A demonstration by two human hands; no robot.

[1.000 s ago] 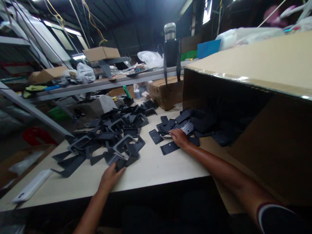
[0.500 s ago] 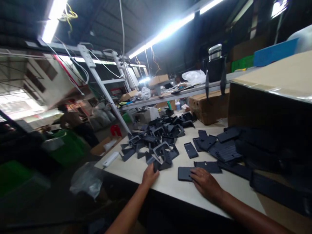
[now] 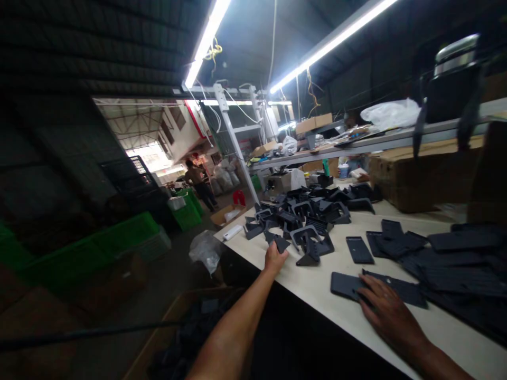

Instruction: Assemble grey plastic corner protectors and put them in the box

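Observation:
My left hand (image 3: 274, 258) is closed on a dark plastic bracket piece (image 3: 281, 243) at the near edge of the pale worktable (image 3: 317, 285). Just beyond it lies a heap of dark frame-shaped brackets (image 3: 309, 216). My right hand (image 3: 386, 311) rests flat, fingers spread, on a flat dark ribbed panel (image 3: 348, 285) near the table's front edge. More flat dark panels (image 3: 443, 258) are spread to the right of it.
A cardboard box (image 3: 420, 174) stands at the back of the table, under a grey shelf (image 3: 356, 145) with bags and boxes. An open carton (image 3: 190, 338) sits on the floor below my left arm. Green crates (image 3: 119, 243) and a distant person (image 3: 200, 182) are at left.
My view has swung left, so the big cardboard box at right is out of sight. My left hand now grips a smaller bracket piece; my right hand stays flat on the panel.

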